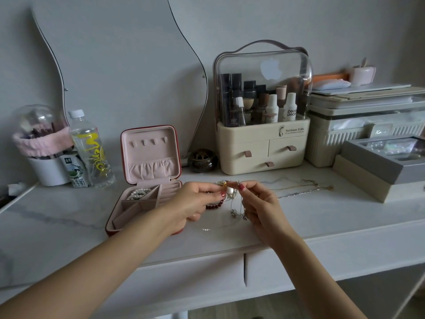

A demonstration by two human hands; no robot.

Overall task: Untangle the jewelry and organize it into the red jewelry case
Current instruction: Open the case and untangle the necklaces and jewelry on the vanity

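Note:
The red jewelry case [117,218] stands open on the white vanity top, pink inside, lid upright. A pearl bracelet [138,194] lies in its back left compartment. Just right of the case, my left hand [195,202] and my right hand [261,207] pinch a tangled clump of jewelry [230,188] lifted above the table: gold pieces, a pearl, and thin silver chains hanging down. A dark red bead bracelet [215,204] shows under the clump, partly hidden by my left hand. Loose thin chains [299,188] lie on the table to the right.
A curvy mirror [119,65] leans on the wall behind the case. A cosmetics organizer [262,148] and small dark pot [202,161] stand behind my hands. A water bottle [90,148] and brush holder are at left; grey boxes [377,166] at right.

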